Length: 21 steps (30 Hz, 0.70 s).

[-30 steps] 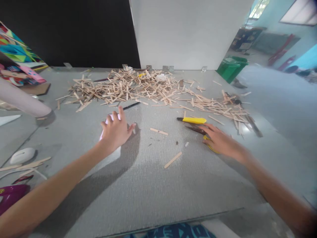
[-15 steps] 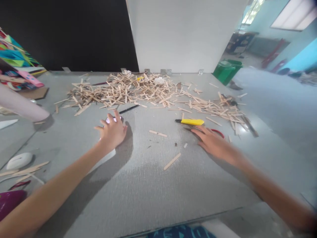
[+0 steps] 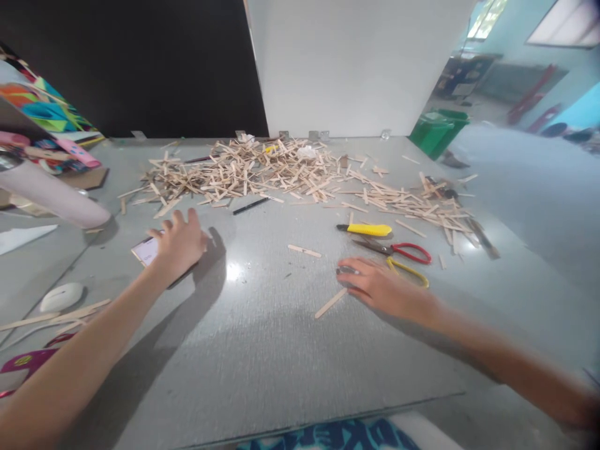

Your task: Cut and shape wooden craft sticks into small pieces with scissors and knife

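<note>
My left hand is open over a smartphone with a lit screen, its fingers spread. The hand and wrist cover much of the phone, and I cannot tell whether they touch it. Across the table, my right hand lies low with fingers stretched out, beside small scraps and the end of a wooden craft stick. Just beyond it are scissors with a red handle loop; a yellow loop is partly covered by the hand. A yellow utility knife lies behind them.
Heaped craft sticks stretch along the back, below a black and white panel. A black pen and another craft stick lie mid-table. At left are a white mouse and a pale pink bottle. A green bin stands back right.
My left hand and the phone have moved left. My right hand has come off the scissors, nearer to me and slightly left, uncovering the red and yellow loops. The view has shifted slightly.
</note>
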Each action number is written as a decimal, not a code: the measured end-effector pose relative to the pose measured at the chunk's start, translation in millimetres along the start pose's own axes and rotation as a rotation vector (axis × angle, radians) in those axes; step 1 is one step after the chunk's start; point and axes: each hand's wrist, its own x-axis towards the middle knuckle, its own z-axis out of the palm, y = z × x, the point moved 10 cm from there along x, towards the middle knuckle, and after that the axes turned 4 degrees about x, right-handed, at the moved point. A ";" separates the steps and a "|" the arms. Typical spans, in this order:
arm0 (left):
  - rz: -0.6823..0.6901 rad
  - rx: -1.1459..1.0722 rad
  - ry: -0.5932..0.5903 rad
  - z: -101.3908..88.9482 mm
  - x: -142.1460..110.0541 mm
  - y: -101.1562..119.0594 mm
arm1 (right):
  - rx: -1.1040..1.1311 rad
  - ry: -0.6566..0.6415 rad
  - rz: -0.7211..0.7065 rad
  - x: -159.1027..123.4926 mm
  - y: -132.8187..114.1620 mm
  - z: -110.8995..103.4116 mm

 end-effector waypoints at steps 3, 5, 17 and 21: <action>0.148 -0.038 0.001 1.6 4.9 41.3 | -0.029 -0.010 -0.072 15.4 -19.5 8.6; 0.179 -0.066 0.007 4.4 18.4 63.8 | -0.049 -0.015 -0.080 25.0 -27.1 15.1; 0.159 -0.031 0.027 -3.4 27.7 120.7 | -0.007 0.213 0.232 21.8 -3.0 -7.1; 0.506 -0.132 0.123 -29.0 -68.8 178.1 | -0.067 0.224 0.288 22.5 -3.1 -10.4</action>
